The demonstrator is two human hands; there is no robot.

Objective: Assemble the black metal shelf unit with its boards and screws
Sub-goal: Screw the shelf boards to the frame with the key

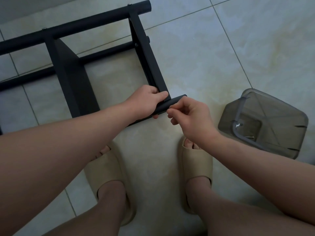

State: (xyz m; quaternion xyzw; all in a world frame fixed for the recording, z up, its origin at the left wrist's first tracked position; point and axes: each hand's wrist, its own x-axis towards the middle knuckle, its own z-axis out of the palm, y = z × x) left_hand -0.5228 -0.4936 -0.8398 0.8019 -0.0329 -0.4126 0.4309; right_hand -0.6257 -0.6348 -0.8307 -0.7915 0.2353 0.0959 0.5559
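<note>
The black metal shelf frame (95, 26) lies on its side on the tiled floor, with a dark board (73, 79) and a narrower rail (148, 55) running toward me. My left hand (146, 101) grips the near black tube (170, 103) where it meets the rail's end. My right hand (189, 116) sits just right of it, its thumb and forefinger pinched together against the tube; any small part between them is hidden.
A translucent grey plastic container (265, 123) lies tipped on the floor at the right, with a screw or two inside. My feet in beige slippers (109, 174) stand on the tiles just below the hands.
</note>
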